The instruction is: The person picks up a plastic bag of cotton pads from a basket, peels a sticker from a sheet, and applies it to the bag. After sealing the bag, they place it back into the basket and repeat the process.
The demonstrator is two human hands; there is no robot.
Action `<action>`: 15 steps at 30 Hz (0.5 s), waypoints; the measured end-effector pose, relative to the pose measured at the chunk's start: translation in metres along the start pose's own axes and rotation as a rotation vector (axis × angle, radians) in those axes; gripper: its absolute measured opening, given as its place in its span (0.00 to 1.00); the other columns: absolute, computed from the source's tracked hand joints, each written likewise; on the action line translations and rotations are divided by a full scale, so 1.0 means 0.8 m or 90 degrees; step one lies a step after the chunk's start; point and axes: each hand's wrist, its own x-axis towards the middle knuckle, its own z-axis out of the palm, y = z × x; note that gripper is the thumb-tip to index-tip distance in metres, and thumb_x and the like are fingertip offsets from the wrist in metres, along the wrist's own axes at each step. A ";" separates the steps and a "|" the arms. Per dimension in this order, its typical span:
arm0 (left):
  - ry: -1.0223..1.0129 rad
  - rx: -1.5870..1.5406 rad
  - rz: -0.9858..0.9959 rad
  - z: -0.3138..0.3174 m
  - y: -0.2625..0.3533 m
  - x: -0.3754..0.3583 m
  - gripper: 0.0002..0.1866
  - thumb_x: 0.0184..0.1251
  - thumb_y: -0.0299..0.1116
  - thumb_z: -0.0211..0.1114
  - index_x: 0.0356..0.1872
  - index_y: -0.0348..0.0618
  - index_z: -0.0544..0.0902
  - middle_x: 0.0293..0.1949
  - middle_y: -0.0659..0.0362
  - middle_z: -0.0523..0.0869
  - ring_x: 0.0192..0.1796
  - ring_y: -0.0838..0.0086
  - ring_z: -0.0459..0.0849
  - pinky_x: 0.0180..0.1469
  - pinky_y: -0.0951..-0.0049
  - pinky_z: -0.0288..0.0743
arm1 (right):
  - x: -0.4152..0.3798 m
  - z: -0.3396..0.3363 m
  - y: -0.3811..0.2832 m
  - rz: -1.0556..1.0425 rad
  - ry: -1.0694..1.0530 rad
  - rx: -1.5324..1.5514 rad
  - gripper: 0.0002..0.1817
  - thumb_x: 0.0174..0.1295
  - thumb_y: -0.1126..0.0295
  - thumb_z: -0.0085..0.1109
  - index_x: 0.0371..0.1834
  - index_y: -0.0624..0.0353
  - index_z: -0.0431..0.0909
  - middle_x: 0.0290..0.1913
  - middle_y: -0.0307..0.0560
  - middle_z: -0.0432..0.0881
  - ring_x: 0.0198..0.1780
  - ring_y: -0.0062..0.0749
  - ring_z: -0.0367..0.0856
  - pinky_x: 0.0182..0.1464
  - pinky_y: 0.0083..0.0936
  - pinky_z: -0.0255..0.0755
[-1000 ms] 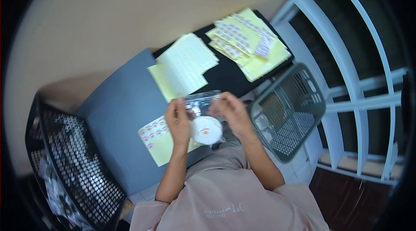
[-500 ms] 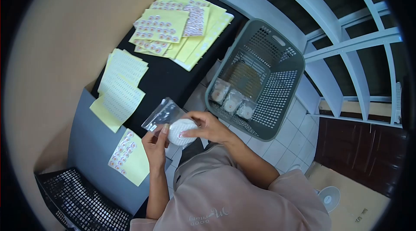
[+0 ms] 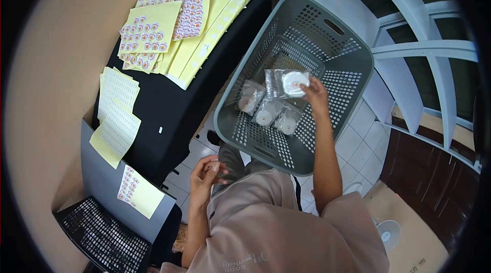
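Head view: inside a grey-green basket, three clear bags line the near edge. Just beyond them, a fourth bag is pinched at its right end by a person's right hand. Short of that edge, the left hand, loosely bent, visibly grasps nothing. Light fingers, keeping the white pad flat, should serve best.
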 end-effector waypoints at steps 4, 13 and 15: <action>0.057 0.001 -0.041 -0.005 -0.023 -0.016 0.16 0.70 0.34 0.60 0.54 0.37 0.75 0.41 0.51 0.83 0.41 0.66 0.85 0.32 0.72 0.79 | 0.109 -0.008 0.062 0.067 0.062 -0.138 0.20 0.54 0.76 0.69 0.50 0.62 0.76 0.42 0.44 0.83 0.39 0.26 0.81 0.37 0.21 0.75; 0.197 0.018 -0.131 -0.021 -0.079 -0.042 0.14 0.71 0.34 0.59 0.51 0.36 0.76 0.41 0.52 0.84 0.40 0.67 0.85 0.31 0.72 0.80 | 0.246 0.040 0.204 0.033 -0.019 -0.279 0.19 0.50 0.76 0.71 0.46 0.62 0.77 0.40 0.47 0.85 0.42 0.29 0.82 0.47 0.25 0.74; 0.215 0.025 -0.150 -0.020 -0.087 -0.041 0.15 0.71 0.35 0.60 0.51 0.36 0.76 0.40 0.52 0.84 0.40 0.67 0.85 0.30 0.72 0.80 | 0.258 0.051 0.210 0.034 -0.045 -0.317 0.18 0.52 0.77 0.70 0.46 0.61 0.77 0.41 0.47 0.85 0.42 0.29 0.82 0.47 0.26 0.75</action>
